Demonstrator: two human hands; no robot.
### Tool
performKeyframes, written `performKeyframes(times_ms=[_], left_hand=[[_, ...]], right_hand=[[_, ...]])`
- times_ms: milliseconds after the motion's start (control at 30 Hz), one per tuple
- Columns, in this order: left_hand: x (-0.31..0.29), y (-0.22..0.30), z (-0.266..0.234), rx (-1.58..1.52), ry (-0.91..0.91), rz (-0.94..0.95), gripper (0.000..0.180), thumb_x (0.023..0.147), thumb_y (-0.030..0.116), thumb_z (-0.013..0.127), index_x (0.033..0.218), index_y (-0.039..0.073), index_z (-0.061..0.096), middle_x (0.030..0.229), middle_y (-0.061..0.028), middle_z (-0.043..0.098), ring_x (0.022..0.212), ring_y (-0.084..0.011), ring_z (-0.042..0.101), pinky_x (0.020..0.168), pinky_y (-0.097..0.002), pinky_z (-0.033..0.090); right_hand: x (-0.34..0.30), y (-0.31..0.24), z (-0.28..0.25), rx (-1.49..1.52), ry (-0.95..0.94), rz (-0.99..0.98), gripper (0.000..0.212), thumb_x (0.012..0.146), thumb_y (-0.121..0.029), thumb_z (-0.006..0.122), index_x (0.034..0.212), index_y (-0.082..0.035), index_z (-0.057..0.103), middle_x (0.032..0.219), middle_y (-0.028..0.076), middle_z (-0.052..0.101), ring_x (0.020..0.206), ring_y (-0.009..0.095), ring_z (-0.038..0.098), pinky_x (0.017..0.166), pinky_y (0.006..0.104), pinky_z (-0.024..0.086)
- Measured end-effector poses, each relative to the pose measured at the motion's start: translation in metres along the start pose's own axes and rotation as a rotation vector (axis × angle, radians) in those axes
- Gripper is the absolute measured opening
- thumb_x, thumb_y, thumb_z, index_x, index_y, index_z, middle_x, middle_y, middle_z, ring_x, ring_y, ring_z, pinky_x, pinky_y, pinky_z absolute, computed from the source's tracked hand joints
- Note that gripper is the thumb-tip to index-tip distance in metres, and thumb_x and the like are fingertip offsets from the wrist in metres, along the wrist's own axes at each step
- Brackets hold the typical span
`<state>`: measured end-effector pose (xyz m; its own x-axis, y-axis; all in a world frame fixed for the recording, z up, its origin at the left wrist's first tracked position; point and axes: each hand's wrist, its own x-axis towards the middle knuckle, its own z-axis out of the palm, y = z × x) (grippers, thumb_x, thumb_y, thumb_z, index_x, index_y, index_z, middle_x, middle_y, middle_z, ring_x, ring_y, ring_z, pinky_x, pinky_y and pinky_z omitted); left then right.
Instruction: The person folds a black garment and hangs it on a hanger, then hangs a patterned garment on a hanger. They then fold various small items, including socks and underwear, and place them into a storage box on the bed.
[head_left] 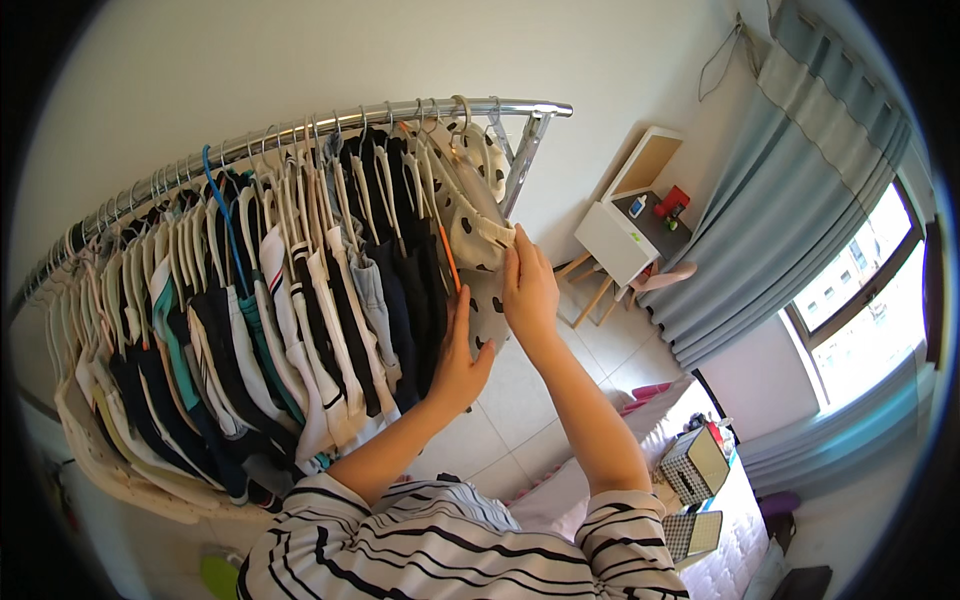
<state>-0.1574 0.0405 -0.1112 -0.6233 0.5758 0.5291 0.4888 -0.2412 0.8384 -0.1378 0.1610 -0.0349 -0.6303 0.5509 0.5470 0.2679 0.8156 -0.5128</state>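
At the right end of a crowded chrome clothes rack point(545, 108) hangs a cream garment with black spots point(462, 222). My right hand point(531, 288) pinches the edge of this garment near its top corner, fingers pointing up. Lower down and to the left, my left hand point(462, 362) lies against the hanging clothes with its fingers stretched upward and the thumb apart. An orange hanger edge point(447, 255) shows just above the left fingertips. Dark clothes point(405, 290) hang directly left of that hand. Part of the spotted garment is hidden behind my hands.
Many shirts on pale hangers point(290, 300) fill the rail leftward, with one blue hanger point(222, 205) among them. Beyond the rack's end stands a small white dressing table point(615, 245) with a raised mirror lid. Fabric boxes point(692, 465) sit on a bed at right, near curtains point(720, 290).
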Motion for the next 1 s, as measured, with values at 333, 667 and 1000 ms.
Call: performKeyframes(times_ms=[333,667,1000], left_hand=[[-0.025,0.007,0.01,0.168,0.099,0.337,0.064,0.085,0.002,0.05,0.141,-0.007,0.02,0.147,-0.0255,0.017,0.134,-0.0397,0.023,0.108,-0.0433,0.022],[-0.03,0.038,0.047,-0.274,-0.243,0.248,0.058,0.087,0.008,0.035,0.141,-0.007,0.02,0.147,-0.0232,0.023,0.136,-0.0361,0.023,0.111,-0.042,0.018],[-0.106,0.039,0.186,-0.307,-0.975,0.008,0.059,0.1,0.039,0.03,0.145,0.005,0.018,0.15,-0.0194,0.015,0.14,-0.0315,0.01,0.112,-0.0414,0.008]], right_hand=[[-0.055,0.011,-0.007,0.11,0.042,-0.116,0.061,0.085,-0.01,0.059,0.139,-0.005,0.032,0.129,0.02,0.044,0.115,0.037,0.045,0.096,0.0417,0.038],[-0.143,0.043,-0.083,0.194,0.211,0.2,0.054,0.091,-0.012,0.051,0.14,-0.005,0.031,0.14,0.018,0.036,0.131,0.032,0.032,0.108,0.0394,0.025],[-0.323,0.115,-0.182,0.252,0.67,0.721,0.052,0.097,-0.025,0.043,0.142,-0.004,0.028,0.146,0.014,0.029,0.136,0.026,0.025,0.11,0.0367,0.018]])
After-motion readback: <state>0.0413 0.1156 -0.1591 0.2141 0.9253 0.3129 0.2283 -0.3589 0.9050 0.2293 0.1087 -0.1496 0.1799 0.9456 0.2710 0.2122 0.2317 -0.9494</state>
